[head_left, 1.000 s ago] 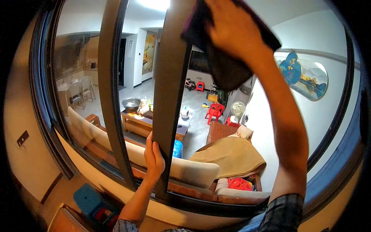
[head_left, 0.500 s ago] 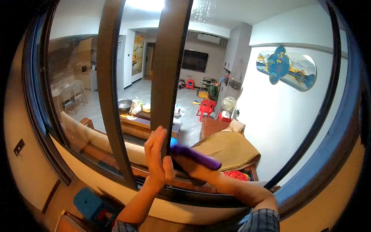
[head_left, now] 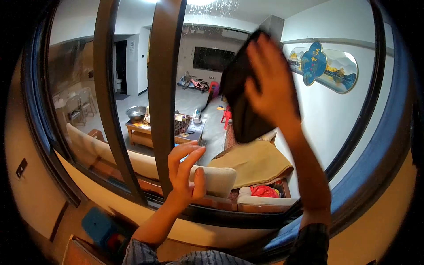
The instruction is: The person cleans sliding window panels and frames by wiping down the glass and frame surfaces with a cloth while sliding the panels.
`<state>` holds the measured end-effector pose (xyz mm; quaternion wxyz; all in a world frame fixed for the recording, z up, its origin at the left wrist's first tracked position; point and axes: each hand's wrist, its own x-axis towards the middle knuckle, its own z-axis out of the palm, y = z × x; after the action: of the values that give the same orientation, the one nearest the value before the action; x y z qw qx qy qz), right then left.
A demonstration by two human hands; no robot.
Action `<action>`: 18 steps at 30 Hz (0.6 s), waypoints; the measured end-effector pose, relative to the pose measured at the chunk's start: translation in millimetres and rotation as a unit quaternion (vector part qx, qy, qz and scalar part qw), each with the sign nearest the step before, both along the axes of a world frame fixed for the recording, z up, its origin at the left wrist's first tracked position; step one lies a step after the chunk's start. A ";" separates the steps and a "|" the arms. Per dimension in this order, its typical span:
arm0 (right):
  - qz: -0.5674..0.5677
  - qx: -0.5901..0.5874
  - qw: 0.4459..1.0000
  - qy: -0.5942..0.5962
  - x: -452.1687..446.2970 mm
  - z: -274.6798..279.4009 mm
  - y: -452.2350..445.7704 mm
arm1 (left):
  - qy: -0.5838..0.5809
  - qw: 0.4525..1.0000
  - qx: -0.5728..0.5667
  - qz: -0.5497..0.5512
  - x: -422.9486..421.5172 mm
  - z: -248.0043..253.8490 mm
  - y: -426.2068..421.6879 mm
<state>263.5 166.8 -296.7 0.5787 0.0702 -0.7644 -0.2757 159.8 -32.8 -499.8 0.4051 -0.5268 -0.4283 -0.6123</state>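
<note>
My right hand [head_left: 271, 86] presses a dark cloth [head_left: 240, 104] at the upper middle of the sliding window pane [head_left: 198, 115], its fingers spread over the cloth. The cloth is blurred at its edges and looks black from this side. My left hand [head_left: 185, 172] is raised low by the dark vertical window frame [head_left: 163, 88]. Its fingers are curled but apart, with nothing between them; whether it touches the frame or glass I cannot tell. Water drops [head_left: 212, 11] show on the top of the glass.
Past the window is a room with a sofa [head_left: 216, 176], a tan cover [head_left: 254, 163], a low table [head_left: 141, 132] bearing a metal basin [head_left: 136, 113], and a wall picture [head_left: 342, 70]. On my side, a blue stool [head_left: 97, 225] stands at lower left.
My right hand has swept the cloth up and right from low by the frame; its purple side no longer shows. The window frame appears further left. My left hand has come away from the frame, fingers bending.
</note>
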 end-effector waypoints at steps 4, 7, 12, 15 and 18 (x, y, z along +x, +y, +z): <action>-0.102 0.068 0.983 0.138 3.0 115.4 11.8 | 0.025 0.997 0.068 0.004 2.4 17.5 13.8; -0.122 0.085 0.969 0.199 -22.1 145.5 7.1 | 0.031 0.996 0.089 0.006 -6.1 11.6 15.2; -0.081 0.092 0.985 0.119 -45.7 104.8 -6.1 | 0.011 0.996 0.076 0.036 -14.2 3.5 21.6; 0.154 0.079 0.985 -0.008 -88.9 45.8 6.1 | -0.008 0.997 0.076 0.031 -16.2 -0.7 24.7; 0.207 -0.018 0.971 -0.115 -96.6 -26.8 -18.4 | -0.013 0.997 0.078 0.012 -20.8 -11.2 20.3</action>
<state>166.9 148.4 -323.4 0.5328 0.2476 -0.7993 -0.1262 139.0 -12.5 -511.0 0.4471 -0.4806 -0.3910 -0.6452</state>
